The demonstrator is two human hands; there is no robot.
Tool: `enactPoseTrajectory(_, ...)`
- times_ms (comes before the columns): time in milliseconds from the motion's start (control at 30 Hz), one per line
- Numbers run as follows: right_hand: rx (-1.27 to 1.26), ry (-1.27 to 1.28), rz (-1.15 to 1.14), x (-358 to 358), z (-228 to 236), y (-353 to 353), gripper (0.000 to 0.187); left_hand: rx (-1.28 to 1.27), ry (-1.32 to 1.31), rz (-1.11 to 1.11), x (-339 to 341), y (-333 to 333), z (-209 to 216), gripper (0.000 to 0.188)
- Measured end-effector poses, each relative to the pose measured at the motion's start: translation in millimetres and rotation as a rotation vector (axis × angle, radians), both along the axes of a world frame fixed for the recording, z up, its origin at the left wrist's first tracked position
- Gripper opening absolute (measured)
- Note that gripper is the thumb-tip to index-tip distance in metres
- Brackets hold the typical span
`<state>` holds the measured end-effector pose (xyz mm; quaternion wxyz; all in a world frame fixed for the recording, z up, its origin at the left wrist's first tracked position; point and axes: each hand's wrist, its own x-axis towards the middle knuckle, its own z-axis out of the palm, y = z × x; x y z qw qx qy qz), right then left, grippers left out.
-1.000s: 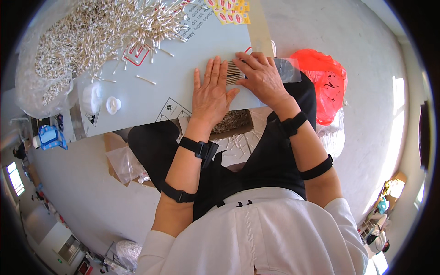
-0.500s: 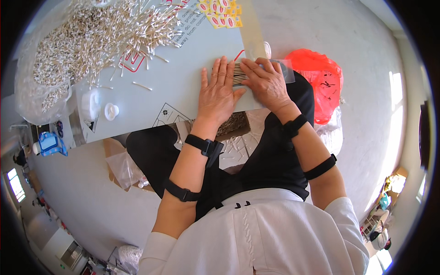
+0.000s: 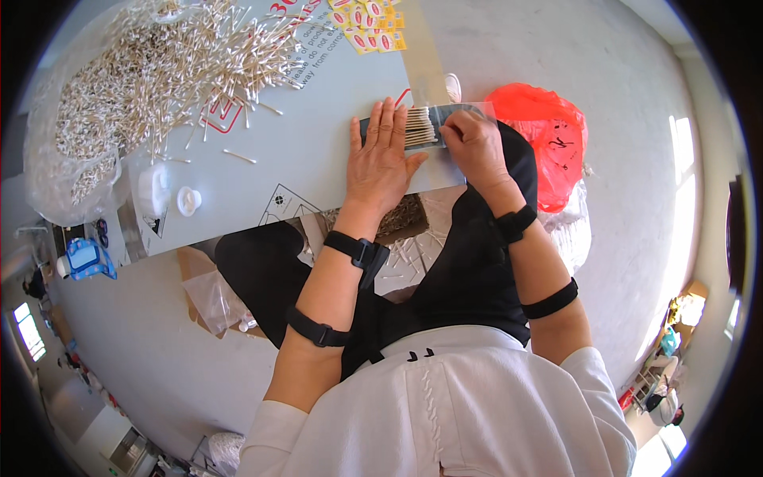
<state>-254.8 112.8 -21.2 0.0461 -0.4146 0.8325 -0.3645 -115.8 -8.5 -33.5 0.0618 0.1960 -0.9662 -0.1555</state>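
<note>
Two hands are down on the pale grey tabletop (image 3: pixel 318 159): the left hand (image 3: pixel 381 155) lies flat, fingers spread, pinning the clear plastic sleeve of white cotton swabs (image 3: pixel 421 127). The right hand (image 3: pixel 474 143) curls loosely over the sleeve's other end; a big loose heap of cotton swabs (image 3: pixel 159 71) sits well apart at far left.

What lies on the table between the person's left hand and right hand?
In the head view, a small bundle of cotton swabs lies between the left hand and right hand, on a dark strip under clear wrapping.
</note>
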Motion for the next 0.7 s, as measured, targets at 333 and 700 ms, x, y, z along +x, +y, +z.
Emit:
enactPoseTrajectory(333, 0.599, 0.184, 0.145, 9, 38, -48, 0.011, -0.079, 0.095, -0.002, 0, 1, -5, 0.078)
enactPoseTrajectory(700, 0.689, 0.071, 0.127, -13, 35, -64, 0.018, -0.079, 0.084, -0.009, 2, -1, -2, 0.076)
